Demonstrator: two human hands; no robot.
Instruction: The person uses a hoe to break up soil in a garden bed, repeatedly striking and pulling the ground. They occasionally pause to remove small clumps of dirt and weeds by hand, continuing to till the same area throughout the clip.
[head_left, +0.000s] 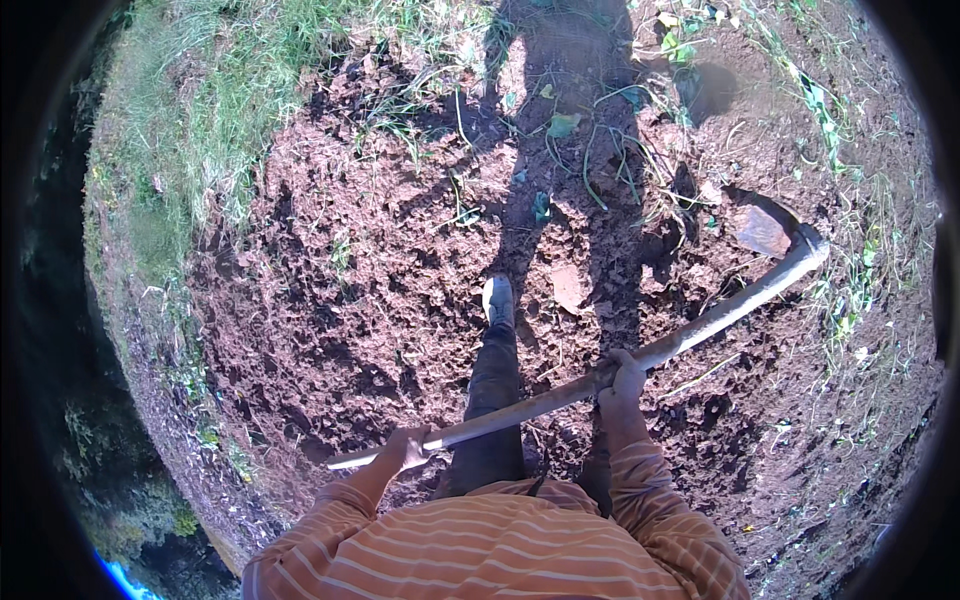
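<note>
A long wooden-handled hoe (697, 330) crosses in front of my body, slanting from lower left to upper right. My left hand (405, 448) grips the handle near its butt end. Farther along, about midway, my right hand (622, 382) is wrapped around the same handle. At the far right end the metal hoe blade (763, 231) is fixed to the thick head of the handle. The blade is beside loose reddish soil and vine stems; whether it touches the ground I cannot tell.
Turned, clumpy soil (360, 285) spreads ahead and to the left. My shoe (498, 300) stands on it, near a flat clod (568, 289). Grass (225, 97) borders the upper left. Leafy vines (562, 125) trail across the shaded ground ahead, and more green plants (855, 300) line the right.
</note>
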